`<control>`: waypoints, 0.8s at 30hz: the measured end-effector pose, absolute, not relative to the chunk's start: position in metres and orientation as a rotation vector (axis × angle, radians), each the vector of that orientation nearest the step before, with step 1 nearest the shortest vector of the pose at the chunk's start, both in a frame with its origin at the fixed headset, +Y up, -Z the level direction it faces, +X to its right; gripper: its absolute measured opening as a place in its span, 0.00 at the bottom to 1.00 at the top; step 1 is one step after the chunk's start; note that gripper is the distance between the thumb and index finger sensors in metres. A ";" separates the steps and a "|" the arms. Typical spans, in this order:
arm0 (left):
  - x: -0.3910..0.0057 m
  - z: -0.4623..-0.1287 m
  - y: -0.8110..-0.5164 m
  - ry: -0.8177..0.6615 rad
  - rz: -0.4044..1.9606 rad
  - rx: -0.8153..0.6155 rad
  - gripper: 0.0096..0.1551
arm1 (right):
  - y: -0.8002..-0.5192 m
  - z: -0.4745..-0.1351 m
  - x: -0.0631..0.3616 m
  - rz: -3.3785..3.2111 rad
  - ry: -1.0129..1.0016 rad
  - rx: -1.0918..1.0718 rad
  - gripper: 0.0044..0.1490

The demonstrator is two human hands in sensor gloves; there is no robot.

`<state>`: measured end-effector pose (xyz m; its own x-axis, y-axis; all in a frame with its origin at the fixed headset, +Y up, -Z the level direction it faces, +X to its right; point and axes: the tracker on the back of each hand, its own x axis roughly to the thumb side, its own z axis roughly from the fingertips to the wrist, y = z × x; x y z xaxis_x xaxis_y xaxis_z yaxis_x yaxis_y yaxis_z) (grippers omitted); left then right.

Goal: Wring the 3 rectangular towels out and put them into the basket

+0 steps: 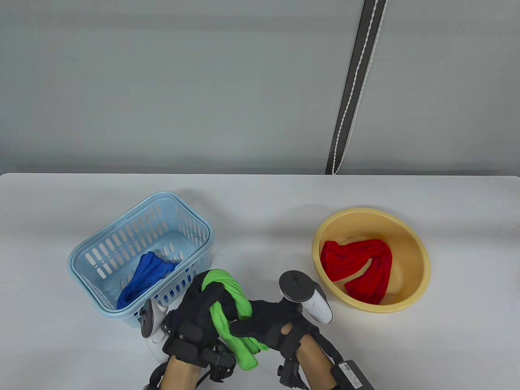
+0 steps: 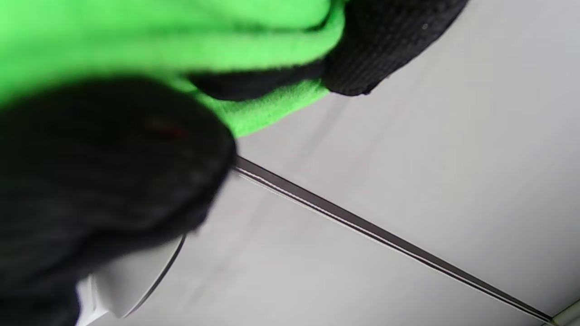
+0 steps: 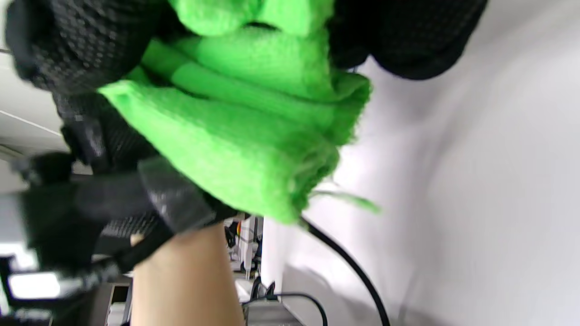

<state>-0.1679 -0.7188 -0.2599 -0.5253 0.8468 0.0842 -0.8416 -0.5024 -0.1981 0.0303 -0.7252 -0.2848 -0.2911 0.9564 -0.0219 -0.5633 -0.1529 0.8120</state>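
Observation:
A twisted green towel (image 1: 227,317) is held above the table's front edge between both hands. My left hand (image 1: 203,302) grips its upper end and my right hand (image 1: 260,321) grips its lower part. Both wrist views are filled by the green towel (image 2: 181,40) (image 3: 244,127) with gloved fingers (image 2: 389,40) (image 3: 408,36) curled round it. A blue towel (image 1: 144,278) lies crumpled in the light blue basket (image 1: 122,231) at the left. A red towel (image 1: 357,264) lies in the yellow basin (image 1: 414,248) at the right.
The basket stands just left of my left hand and the basin right of my right hand. A dark vertical strip with a white cord (image 1: 357,81) runs down the grey wall behind the white table (image 1: 260,211).

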 end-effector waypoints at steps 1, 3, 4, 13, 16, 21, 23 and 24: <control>-0.168 -0.260 -0.719 -0.254 2.095 -0.014 0.34 | -0.726 -0.284 0.029 1.706 0.891 0.623 0.61; -0.168 -0.260 -0.716 -0.260 2.029 0.008 0.34 | -0.729 -0.283 0.026 1.699 0.891 0.617 0.49; -0.168 -0.259 -0.713 -0.275 1.979 0.022 0.34 | -0.731 -0.283 0.026 1.688 0.892 0.603 0.43; -0.177 -0.259 -0.701 -0.250 1.698 0.122 0.35 | -0.721 -0.282 0.045 1.877 0.631 0.546 0.32; -0.185 -0.260 -0.698 -0.295 1.571 0.097 0.36 | -0.717 -0.282 0.053 1.993 0.484 0.502 0.33; -0.188 -0.259 -0.693 -0.333 1.293 0.156 0.38 | -0.709 -0.281 0.060 2.313 0.363 0.521 0.37; -0.184 -0.256 -0.689 -0.359 1.089 0.218 0.40 | -0.708 -0.281 0.064 2.393 0.278 0.486 0.37; -0.180 -0.253 -0.686 -0.391 0.945 0.254 0.41 | -0.707 -0.282 0.067 2.450 0.248 0.470 0.36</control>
<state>-0.1804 -0.6857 -0.2529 0.5238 0.7342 0.4319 -0.8247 0.5641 0.0414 0.0666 -0.7071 -0.2817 -0.7419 0.6127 0.2724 -0.5457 -0.7878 0.2855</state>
